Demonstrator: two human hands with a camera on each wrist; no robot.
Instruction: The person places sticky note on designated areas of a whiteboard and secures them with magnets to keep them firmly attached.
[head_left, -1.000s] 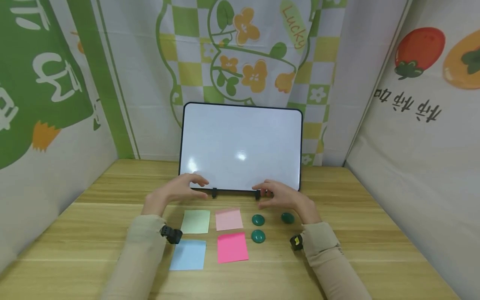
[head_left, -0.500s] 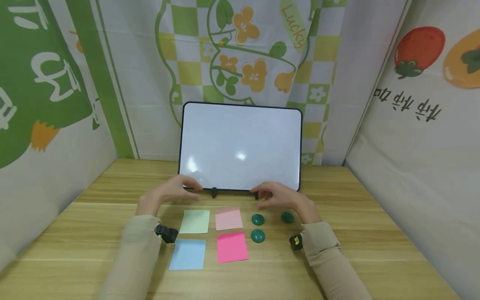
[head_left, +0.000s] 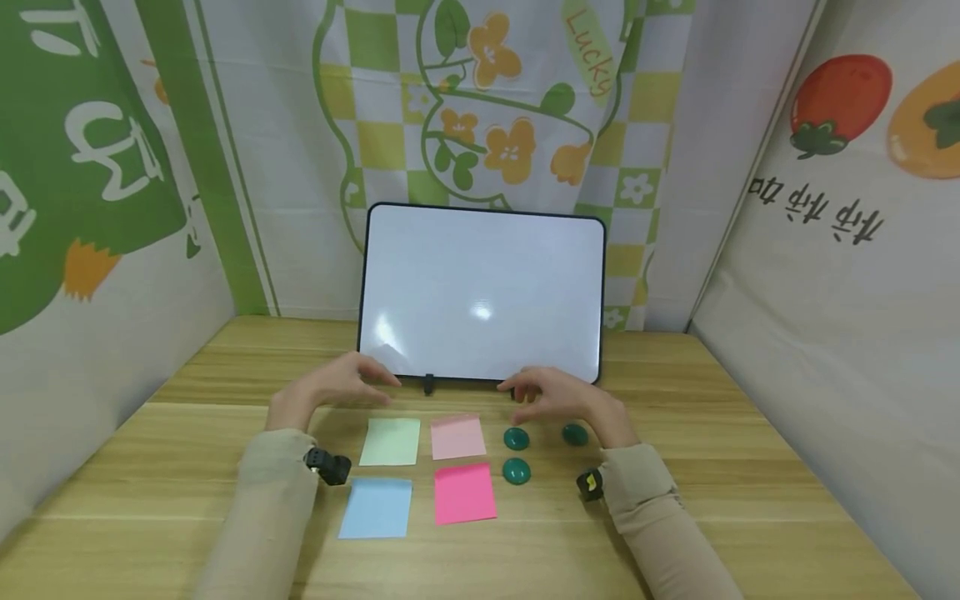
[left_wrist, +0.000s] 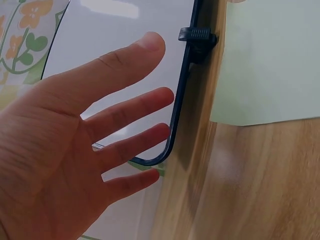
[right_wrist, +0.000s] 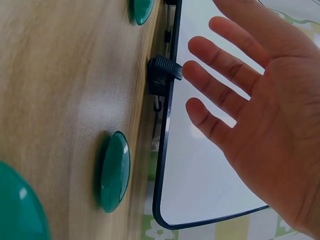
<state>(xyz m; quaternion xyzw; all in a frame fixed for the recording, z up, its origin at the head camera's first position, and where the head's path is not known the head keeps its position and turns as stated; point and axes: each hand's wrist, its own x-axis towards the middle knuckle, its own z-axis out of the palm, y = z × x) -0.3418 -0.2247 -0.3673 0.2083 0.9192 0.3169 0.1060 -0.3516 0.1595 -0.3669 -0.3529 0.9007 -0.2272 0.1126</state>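
My left hand (head_left: 337, 383) hovers in front of the lower left of a black-framed whiteboard (head_left: 480, 283), its fingers apart and holding nothing. Opposite it, my right hand (head_left: 555, 395) hangs by the board's lower right, fingers spread in the right wrist view with nothing in them. Below the left hand lie a pale green sticky note (head_left: 390, 442) and a blue sticky note (head_left: 376, 508). A light pink sticky note (head_left: 457, 437) and a hot pink sticky note (head_left: 465, 494) sit beside them. Three green round magnets (head_left: 516, 472) rest on the table near the right hand.
Black clips (head_left: 429, 384) support the whiteboard's bottom edge at the back of the wooden table (head_left: 750, 500). Behind it hangs a green-and-yellow checked curtain (head_left: 375, 108). Printed cloth walls (head_left: 817, 275) stand on both sides.
My left hand has drawn back to the left, away from the whiteboard's middle, and slightly down. The right hand has shifted only a little left and down. Notes and magnets stay in place.
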